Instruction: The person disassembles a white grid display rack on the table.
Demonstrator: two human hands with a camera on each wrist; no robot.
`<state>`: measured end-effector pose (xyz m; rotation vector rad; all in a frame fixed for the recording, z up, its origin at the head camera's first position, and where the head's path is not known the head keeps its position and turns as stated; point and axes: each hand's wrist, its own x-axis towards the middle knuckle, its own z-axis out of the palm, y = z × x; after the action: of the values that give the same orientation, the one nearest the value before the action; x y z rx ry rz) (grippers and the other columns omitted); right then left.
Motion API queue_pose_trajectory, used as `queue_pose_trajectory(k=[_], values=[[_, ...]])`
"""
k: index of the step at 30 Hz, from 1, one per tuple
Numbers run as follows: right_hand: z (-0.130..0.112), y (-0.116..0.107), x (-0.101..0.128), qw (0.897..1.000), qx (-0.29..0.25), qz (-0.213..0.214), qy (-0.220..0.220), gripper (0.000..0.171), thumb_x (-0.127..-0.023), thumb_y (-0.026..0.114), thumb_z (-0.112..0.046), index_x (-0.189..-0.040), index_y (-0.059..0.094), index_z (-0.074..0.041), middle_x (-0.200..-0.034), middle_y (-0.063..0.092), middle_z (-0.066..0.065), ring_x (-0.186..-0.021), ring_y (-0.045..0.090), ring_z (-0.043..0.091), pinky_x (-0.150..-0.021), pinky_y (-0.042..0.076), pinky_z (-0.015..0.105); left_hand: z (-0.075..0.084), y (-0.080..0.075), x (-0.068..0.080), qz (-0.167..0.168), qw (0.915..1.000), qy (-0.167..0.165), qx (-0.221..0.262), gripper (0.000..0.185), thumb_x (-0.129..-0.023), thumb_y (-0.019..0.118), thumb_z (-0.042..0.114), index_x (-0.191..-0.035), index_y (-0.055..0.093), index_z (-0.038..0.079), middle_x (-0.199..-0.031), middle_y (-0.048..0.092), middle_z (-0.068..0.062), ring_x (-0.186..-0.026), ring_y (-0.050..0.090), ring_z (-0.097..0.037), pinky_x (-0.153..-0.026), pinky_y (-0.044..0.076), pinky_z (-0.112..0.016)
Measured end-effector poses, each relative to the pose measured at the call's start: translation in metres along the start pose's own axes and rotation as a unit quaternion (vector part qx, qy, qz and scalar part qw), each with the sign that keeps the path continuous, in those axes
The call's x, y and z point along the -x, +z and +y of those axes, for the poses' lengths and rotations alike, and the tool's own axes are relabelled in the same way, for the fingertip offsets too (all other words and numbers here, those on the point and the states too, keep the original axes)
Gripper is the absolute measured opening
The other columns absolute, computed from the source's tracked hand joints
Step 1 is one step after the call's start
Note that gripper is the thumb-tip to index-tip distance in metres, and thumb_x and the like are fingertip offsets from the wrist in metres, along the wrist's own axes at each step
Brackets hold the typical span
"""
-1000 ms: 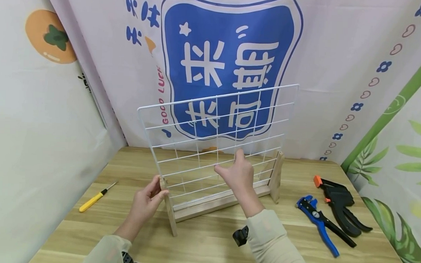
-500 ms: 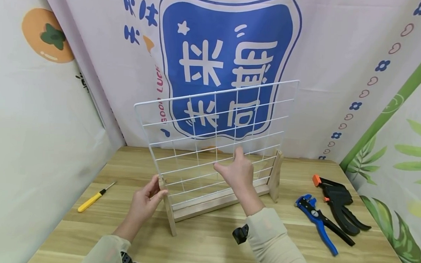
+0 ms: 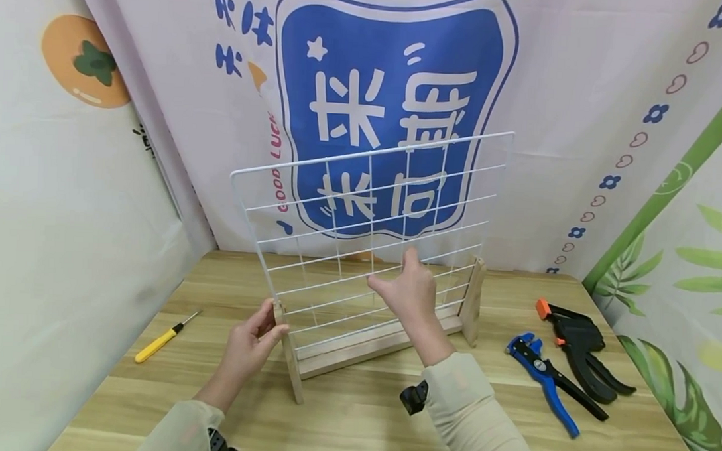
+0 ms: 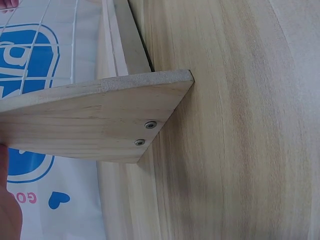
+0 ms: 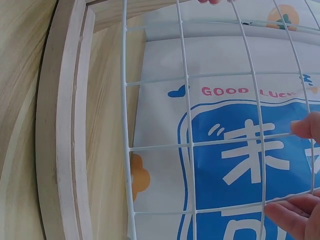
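A white wire grid panel [image 3: 371,153] stands nearly upright in a pale wooden stand [image 3: 356,355], between its two end boards. My right hand [image 3: 412,297] grips the panel's wires right of its middle; in the right wrist view its fingertips [image 5: 292,216] hook at the wires. There a gap shows between the panel's bottom wire and the grooved base rail [image 5: 55,135]. My left hand [image 3: 250,348] holds the top of the left end board [image 3: 291,366] between thumb and fingers. Low on that board, the left wrist view shows two bolt heads [image 4: 150,125].
A yellow-handled screwdriver [image 3: 158,346] lies on the wooden table [image 3: 354,428] at the left. At the right lie a blue and black wire stripper [image 3: 549,378] and a black tool with an orange tip [image 3: 583,349]. A printed curtain [image 3: 569,80] hangs behind.
The grid panel has risen a little within the stand, and my right hand has gone up slightly with it. My left hand keeps its hold on the end board.
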<state>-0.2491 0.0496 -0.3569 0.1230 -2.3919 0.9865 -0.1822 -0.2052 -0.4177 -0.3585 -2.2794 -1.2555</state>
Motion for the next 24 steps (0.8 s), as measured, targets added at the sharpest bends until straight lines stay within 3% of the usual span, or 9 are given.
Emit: queue_pose_trajectory(k=[4, 6, 8, 12, 17, 21, 23, 24], values=[[-0.001, -0.002, -0.001, 1.000, -0.006, 0.001, 0.000, 0.051, -0.058, 0.077, -0.038, -0.078, 0.039, -0.010, -0.051, 0.031, -0.001, -0.046, 0.034, 0.017, -0.034, 0.027, 0.024, 0.019, -0.003, 0.000, -0.001, 1.0000, 0.001, 0.000, 0.050, -0.074, 0.067, -0.009, -0.117, 0.045, -0.020, -0.109, 0.055, -0.032, -0.097, 0.056, -0.010, -0.077, 0.047, -0.006], [-0.001, -0.003, -0.002, 1.000, -0.010, 0.007, -0.010, 0.051, -0.059, 0.077, -0.037, -0.078, 0.040, -0.008, -0.051, 0.029, -0.002, -0.045, 0.032, 0.017, -0.033, 0.025, 0.024, 0.025, -0.004, 0.000, -0.001, 1.0000, 0.003, -0.004, 0.049, -0.074, 0.067, -0.009, -0.116, 0.045, -0.021, -0.108, 0.055, -0.033, -0.097, 0.054, -0.005, -0.077, 0.047, -0.006], [-0.003, -0.004, -0.004, 1.000, -0.011, 0.015, -0.022, 0.050, -0.059, 0.077, -0.036, -0.078, 0.040, -0.007, -0.050, 0.027, -0.003, -0.045, 0.031, 0.016, -0.033, 0.024, 0.023, 0.026, -0.005, -0.001, -0.002, 1.0000, 0.004, -0.005, 0.049, -0.073, 0.067, -0.009, -0.116, 0.045, -0.021, -0.108, 0.055, -0.033, -0.097, 0.056, -0.010, -0.077, 0.047, -0.007], [-0.006, -0.006, -0.007, 0.999, -0.012, 0.022, -0.037, 0.048, -0.061, 0.076, -0.034, -0.078, 0.041, -0.006, -0.050, 0.025, -0.005, -0.044, 0.028, 0.014, -0.033, 0.021, 0.022, 0.014, -0.003, 0.000, -0.004, 1.0000, 0.006, -0.007, 0.051, -0.074, 0.067, -0.009, -0.118, 0.044, -0.020, -0.109, 0.055, -0.032, -0.094, 0.058, -0.035, -0.076, 0.047, -0.004], [-0.008, -0.008, -0.008, 0.999, -0.016, 0.015, -0.032, 0.047, -0.061, 0.076, -0.034, -0.081, 0.044, -0.006, -0.050, 0.027, -0.005, -0.044, 0.029, 0.013, -0.033, 0.022, 0.022, -0.008, 0.000, 0.001, -0.009, 0.9999, 0.002, -0.013, 0.054, -0.075, 0.068, -0.004, -0.122, 0.044, -0.015, -0.111, 0.056, -0.028, -0.094, 0.059, -0.037, -0.076, 0.045, -0.002], [-0.009, -0.010, -0.009, 0.999, -0.019, 0.015, -0.032, 0.048, -0.061, 0.077, -0.035, -0.083, 0.046, -0.005, -0.049, 0.029, -0.004, -0.043, 0.030, 0.013, -0.034, 0.023, 0.023, 0.005, -0.002, 0.001, -0.006, 0.9997, 0.010, -0.020, 0.053, -0.074, 0.068, -0.006, -0.120, 0.044, -0.018, -0.108, 0.056, -0.031, -0.092, 0.060, -0.039, -0.076, 0.051, -0.011], [-0.009, -0.011, -0.010, 0.999, -0.018, 0.021, -0.039, 0.048, -0.061, 0.077, -0.035, -0.082, 0.045, -0.006, -0.049, 0.028, -0.005, -0.043, 0.029, 0.013, -0.033, 0.022, 0.022, 0.015, -0.004, 0.001, -0.003, 0.9998, 0.012, -0.015, 0.052, -0.073, 0.068, -0.008, -0.118, 0.044, -0.019, -0.107, 0.056, -0.033, -0.093, 0.063, -0.028, -0.076, 0.051, -0.014], [-0.009, -0.011, -0.011, 0.999, -0.018, 0.026, -0.044, 0.048, -0.061, 0.077, -0.035, -0.080, 0.044, -0.007, -0.049, 0.027, -0.005, -0.043, 0.028, 0.013, -0.033, 0.021, 0.022, 0.021, -0.004, 0.001, -0.004, 0.9998, 0.011, -0.016, 0.051, -0.073, 0.067, -0.008, -0.118, 0.044, -0.020, -0.107, 0.056, -0.033, -0.093, 0.063, -0.029, -0.075, 0.053, -0.018]])
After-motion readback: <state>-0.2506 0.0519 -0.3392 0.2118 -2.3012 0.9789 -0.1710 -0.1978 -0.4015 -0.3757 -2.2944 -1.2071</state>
